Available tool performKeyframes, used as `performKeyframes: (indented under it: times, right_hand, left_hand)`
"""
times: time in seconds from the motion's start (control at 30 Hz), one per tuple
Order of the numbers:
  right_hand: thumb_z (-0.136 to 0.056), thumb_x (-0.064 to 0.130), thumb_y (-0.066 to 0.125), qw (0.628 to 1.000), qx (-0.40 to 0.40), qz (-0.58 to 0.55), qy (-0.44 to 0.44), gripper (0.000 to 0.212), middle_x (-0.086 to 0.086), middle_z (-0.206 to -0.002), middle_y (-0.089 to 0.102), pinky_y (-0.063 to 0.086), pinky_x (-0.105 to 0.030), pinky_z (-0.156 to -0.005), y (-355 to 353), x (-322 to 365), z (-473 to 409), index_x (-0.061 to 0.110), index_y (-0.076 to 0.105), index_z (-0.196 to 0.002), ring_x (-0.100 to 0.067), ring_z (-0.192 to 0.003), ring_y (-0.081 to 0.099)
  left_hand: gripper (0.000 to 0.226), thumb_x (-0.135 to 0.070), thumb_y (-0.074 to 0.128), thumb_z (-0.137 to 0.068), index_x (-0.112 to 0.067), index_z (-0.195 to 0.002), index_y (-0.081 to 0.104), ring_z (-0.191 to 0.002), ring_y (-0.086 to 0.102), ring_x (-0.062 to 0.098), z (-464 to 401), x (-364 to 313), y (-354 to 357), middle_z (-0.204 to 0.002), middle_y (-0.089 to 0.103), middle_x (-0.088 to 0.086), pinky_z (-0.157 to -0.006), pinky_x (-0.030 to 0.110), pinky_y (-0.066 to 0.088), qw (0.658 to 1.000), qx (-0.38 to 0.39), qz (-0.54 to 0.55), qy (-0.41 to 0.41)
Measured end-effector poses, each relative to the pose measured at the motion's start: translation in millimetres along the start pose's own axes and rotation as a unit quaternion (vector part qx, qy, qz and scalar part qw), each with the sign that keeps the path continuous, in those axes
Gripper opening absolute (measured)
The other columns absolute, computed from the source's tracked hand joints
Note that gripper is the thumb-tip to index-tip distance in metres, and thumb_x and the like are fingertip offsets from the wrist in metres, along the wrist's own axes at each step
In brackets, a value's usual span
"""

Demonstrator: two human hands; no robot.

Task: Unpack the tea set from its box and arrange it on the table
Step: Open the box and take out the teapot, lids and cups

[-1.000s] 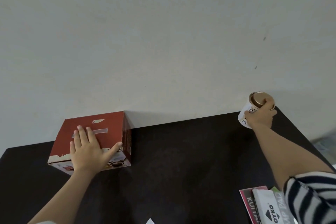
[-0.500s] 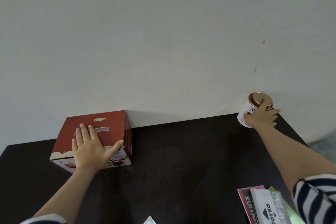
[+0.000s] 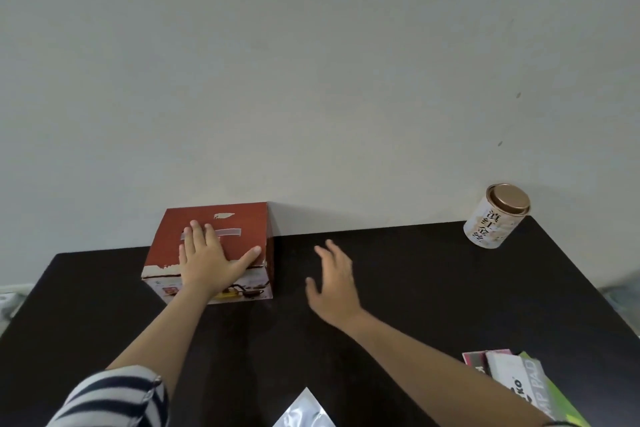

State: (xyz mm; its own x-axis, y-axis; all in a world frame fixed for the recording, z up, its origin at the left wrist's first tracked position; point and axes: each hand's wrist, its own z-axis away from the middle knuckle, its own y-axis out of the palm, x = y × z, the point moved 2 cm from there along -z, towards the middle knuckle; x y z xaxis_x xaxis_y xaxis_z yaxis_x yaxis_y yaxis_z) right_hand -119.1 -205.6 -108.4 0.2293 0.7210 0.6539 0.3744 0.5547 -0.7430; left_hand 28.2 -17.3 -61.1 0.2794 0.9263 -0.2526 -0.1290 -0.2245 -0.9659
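Red box (image 3: 221, 239) at back-left of black table (image 3: 398, 288), against wall, lid closed. Left hand (image 3: 211, 260) flat on its top, fingers straight. Right hand (image 3: 334, 282) just right of box, fingers spread, holding nothing, not touching it.

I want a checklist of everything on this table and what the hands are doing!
Surface: black table, set against a pale wall.
Job's things: red box, lid closed, a tape strip on top, back edge at the wall.
Clutter: tea tin at the far right corner, standing alone; stack of booklets at the near right edge; silver packet at the near edge.
Hands: left hand rests flat on the box top; right hand open, beside the box, holding nothing.
Cables: nothing seen.
Surroundings: striped sleeve at lower left.
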Motion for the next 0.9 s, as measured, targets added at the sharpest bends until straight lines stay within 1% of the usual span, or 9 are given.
performKeyframes:
  times: [0.07, 0.17, 0.27, 0.37, 0.43, 0.5, 0.63, 0.77, 0.9]
  right_hand:
    - [-0.092, 0.021, 0.056, 0.998, 0.015, -0.012, -0.065, 0.058, -0.002, -0.157, 0.024, 0.018, -0.045, -0.12, 14, 36, -1, 0.016, 0.035, -0.146, -0.017, -0.147, 0.015]
    - [-0.092, 0.016, 0.056, 0.985, 0.039, -0.003, -0.169, 0.052, -0.005, -0.153, 0.035, 0.015, -0.045, -0.121, 29, 77, -4, 0.011, 0.041, -0.142, -0.018, -0.145, 0.023]
    - [-0.091, 0.014, 0.057, 0.973, 0.086, 0.009, -0.216, 0.05, -0.008, -0.15, 0.039, 0.013, -0.044, -0.12, 41, 100, -9, 0.01, 0.045, -0.139, -0.023, -0.145, 0.024]
    - [-0.087, 0.017, 0.061, 0.975, 0.095, 0.006, -0.202, 0.046, -0.005, -0.143, 0.042, 0.023, -0.048, -0.118, 47, 108, -10, 0.014, 0.05, -0.132, -0.022, -0.14, 0.029]
    - [-0.084, 0.019, 0.064, 0.979, 0.087, -0.005, -0.182, 0.042, -0.003, -0.139, 0.042, 0.029, -0.048, -0.115, 48, 109, -11, 0.017, 0.054, -0.125, -0.02, -0.137, 0.03]
    - [-0.084, 0.021, 0.065, 0.982, 0.091, -0.009, -0.164, 0.038, -0.002, -0.138, 0.042, 0.031, -0.047, -0.113, 48, 110, -11, 0.017, 0.056, -0.12, -0.019, -0.135, 0.03]
    - [-0.085, 0.024, 0.065, 0.984, 0.11, 0.003, -0.137, 0.038, -0.003, -0.141, 0.037, 0.024, -0.051, -0.116, 48, 117, -11, 0.015, 0.056, -0.121, -0.022, -0.137, 0.025]
    - [-0.086, 0.032, 0.065, 0.986, 0.124, 0.031, -0.109, 0.043, -0.003, -0.148, 0.028, 0.007, -0.048, -0.12, 51, 125, -7, 0.017, 0.054, -0.124, -0.023, -0.143, 0.016]
    - [-0.083, 0.034, 0.068, 0.982, 0.14, 0.056, -0.115, 0.048, -0.002, -0.151, 0.023, 0.007, -0.05, -0.118, 51, 124, -6, 0.022, 0.049, -0.126, -0.026, -0.144, 0.013]
  left_hand:
    - [0.107, -0.08, 0.037, -0.076, -0.007, -0.15, 0.012, -0.146, -0.004, 0.031, -5, 7, -9, -0.158, -0.002, 0.016, -0.117, 0.049, 0.005, 0.999, 0.026, 0.024, 0.017]
    - [0.078, -0.062, 0.038, -0.09, -0.017, -0.15, 0.017, -0.146, -0.002, 0.027, -9, 28, -22, -0.159, -0.001, 0.009, -0.116, 0.053, 0.002, 0.998, 0.036, -0.023, 0.054]
    - [0.073, -0.059, 0.032, -0.093, -0.021, -0.151, 0.009, -0.145, -0.014, 0.025, -8, 52, -28, -0.158, -0.012, 0.009, -0.113, 0.056, -0.003, 0.997, 0.036, -0.058, 0.04]
    - [0.073, -0.059, 0.029, -0.093, -0.027, -0.151, -0.001, -0.144, -0.016, 0.025, -5, 69, -22, -0.158, -0.016, 0.007, -0.114, 0.057, -0.003, 0.997, 0.072, -0.011, 0.005]
    - [0.071, -0.059, 0.029, -0.094, -0.03, -0.151, -0.003, -0.144, -0.017, 0.024, -5, 71, -19, -0.158, -0.017, 0.005, -0.112, 0.057, -0.005, 0.997, 0.073, 0.009, 0.004]
    - [0.068, -0.056, 0.03, -0.095, -0.031, -0.151, -0.001, -0.144, -0.017, 0.023, -6, 71, -17, -0.158, -0.017, 0.004, -0.112, 0.057, -0.006, 0.997, 0.067, 0.023, 0.005]
    - [0.059, -0.045, 0.027, -0.099, -0.031, -0.15, 0.001, -0.144, -0.019, 0.02, -7, 74, -18, -0.158, -0.017, 0.001, -0.112, 0.055, -0.01, 0.996, 0.07, 0.062, 0.004]
    - [0.056, -0.04, 0.025, -0.1, -0.031, -0.151, 0.003, -0.144, -0.019, 0.018, -8, 75, -19, -0.158, -0.017, 0.001, -0.111, 0.055, -0.012, 0.993, 0.068, 0.095, 0.008]
    - [0.056, -0.04, 0.026, -0.1, -0.031, -0.151, 0.003, -0.144, -0.02, 0.018, -8, 76, -19, -0.158, -0.017, 0.0, -0.111, 0.055, -0.013, 0.992, 0.066, 0.11, 0.012]
